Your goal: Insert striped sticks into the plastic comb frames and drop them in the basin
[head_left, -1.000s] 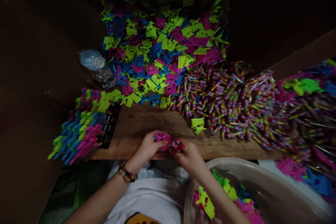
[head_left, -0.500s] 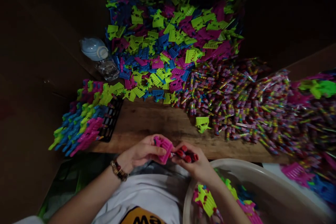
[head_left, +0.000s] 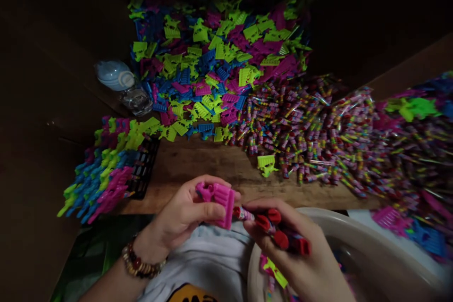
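My left hand (head_left: 187, 214), with a beaded bracelet at its wrist, pinches a pink ribbed plastic piece (head_left: 223, 200) that has a figure-like shape at one end. Several small printed tubes with red ends (head_left: 272, 229) are bundled in my right hand (head_left: 295, 236). One of these, a printed tube (head_left: 244, 213), sticks out between thumb and forefinger toward the ribbed side of the pink piece. Whether its tip touches the piece I cannot tell. Both hands are in front of the wooden board (head_left: 198, 160), above my lap.
A yellow-green piece (head_left: 267, 165) lies alone on the board. Beyond is a heap of pink, blue and yellow-green pieces (head_left: 208, 66); to its right, piled tubes (head_left: 311, 137). Pieces stand in a black rack (head_left: 146, 170) at left. A large pale tub (head_left: 354, 226) stands at right.
Both hands have come closer to the camera, the right one also shifting right. Its tubes now show more plainly, and the pink piece has turned slightly. The camera view has shifted a little.
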A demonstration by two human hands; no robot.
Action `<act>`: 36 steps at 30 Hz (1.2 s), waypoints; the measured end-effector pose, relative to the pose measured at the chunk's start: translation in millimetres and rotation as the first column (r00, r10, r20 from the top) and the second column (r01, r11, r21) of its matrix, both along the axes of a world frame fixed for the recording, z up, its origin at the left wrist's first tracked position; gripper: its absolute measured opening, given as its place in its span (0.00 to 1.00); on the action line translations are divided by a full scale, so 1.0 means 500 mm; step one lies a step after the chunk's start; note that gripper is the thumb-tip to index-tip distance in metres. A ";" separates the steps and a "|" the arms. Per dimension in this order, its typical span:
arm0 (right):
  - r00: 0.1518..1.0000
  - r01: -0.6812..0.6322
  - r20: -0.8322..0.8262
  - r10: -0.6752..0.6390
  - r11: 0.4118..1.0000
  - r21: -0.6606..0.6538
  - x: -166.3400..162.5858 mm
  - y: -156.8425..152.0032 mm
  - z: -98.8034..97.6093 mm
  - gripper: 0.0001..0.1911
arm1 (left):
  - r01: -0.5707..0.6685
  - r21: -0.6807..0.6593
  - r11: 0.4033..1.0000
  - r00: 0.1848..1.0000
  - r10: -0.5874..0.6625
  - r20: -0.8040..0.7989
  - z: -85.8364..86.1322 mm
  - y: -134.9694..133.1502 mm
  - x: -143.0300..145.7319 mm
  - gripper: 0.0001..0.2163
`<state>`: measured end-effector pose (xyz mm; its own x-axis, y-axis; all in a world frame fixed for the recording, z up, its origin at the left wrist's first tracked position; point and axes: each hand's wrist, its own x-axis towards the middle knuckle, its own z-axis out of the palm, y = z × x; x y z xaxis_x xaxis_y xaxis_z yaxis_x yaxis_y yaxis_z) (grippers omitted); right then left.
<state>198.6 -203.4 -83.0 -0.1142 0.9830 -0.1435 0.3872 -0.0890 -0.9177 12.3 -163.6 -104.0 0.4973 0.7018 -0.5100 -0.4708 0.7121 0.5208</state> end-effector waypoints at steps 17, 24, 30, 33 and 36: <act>0.941 0.273 -0.128 -0.315 0.925 -0.266 0.002 -0.014 0.016 0.15 | 0.054 0.203 0.978 0.932 0.023 -0.361 0.008 -0.029 0.017 0.17; 0.951 0.279 -0.100 -0.293 0.951 -0.133 -0.004 -0.012 0.019 0.10 | 0.162 0.290 0.943 0.900 -0.021 -0.435 0.008 -0.029 0.016 0.15; 0.980 0.184 -0.066 -0.189 0.981 -0.064 0.004 -0.006 -0.002 0.09 | 0.119 0.294 0.948 0.908 0.016 -0.418 0.005 -0.027 0.010 0.13; 0.988 0.140 -0.059 -0.144 0.988 -0.070 0.006 0.001 -0.016 0.08 | 0.080 0.289 0.954 0.909 0.049 -0.414 0.005 -0.024 0.004 0.13; 0.997 0.065 -0.026 -0.068 0.993 -0.095 -0.002 0.023 -0.046 0.08 | 0.024 0.289 0.957 0.906 0.101 -0.410 0.004 -0.018 0.000 0.13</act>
<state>197.5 -191.7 -106.2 -0.0547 0.9710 -0.2327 0.3504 -0.1996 -0.9151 12.5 -172.6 -102.1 0.2525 0.8605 -0.4425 -0.1898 0.4925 0.8494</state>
